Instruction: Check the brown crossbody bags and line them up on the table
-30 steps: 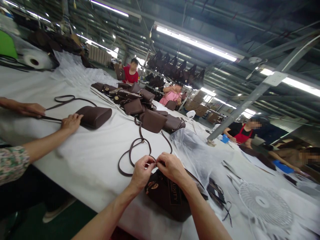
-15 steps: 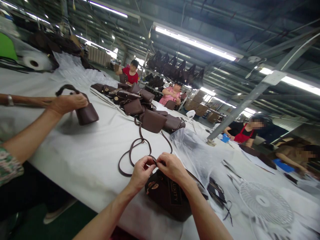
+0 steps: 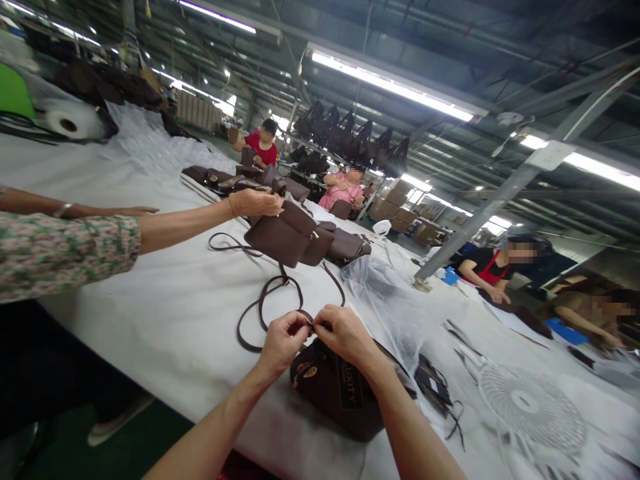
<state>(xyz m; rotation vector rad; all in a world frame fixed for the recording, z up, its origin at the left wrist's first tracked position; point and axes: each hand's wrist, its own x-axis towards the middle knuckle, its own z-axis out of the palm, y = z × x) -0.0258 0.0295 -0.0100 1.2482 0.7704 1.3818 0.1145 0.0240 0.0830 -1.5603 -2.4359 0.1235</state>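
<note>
A dark brown handbag [image 3: 325,400] with a gold-coloured ornament and a black tag [image 3: 349,383] sits on the white-covered table right below my hands. At its top edge, my left hand [image 3: 283,343] pinches the end of a thin brown strap [image 3: 260,310]. My right hand [image 3: 345,333] is closed on the same strap end, its fingertips against those of the left. From there the strap runs out in loops over the table. The exact piece between the fingertips is mostly hidden.
At left, a co-worker's hand [image 3: 257,202] holds a brown bag [image 3: 280,235] near a pile of bags [image 3: 347,245]. Clear plastic film [image 3: 385,300] lies beyond my bag. To the right are black tags with cords [image 3: 434,387] and a white fan [image 3: 530,407]. A metal post [image 3: 475,227] rises behind.
The co-worker at left has moved an arm rightward, bringing a brown bag to the pile. My hands and the handbag stay nearly the same.
</note>
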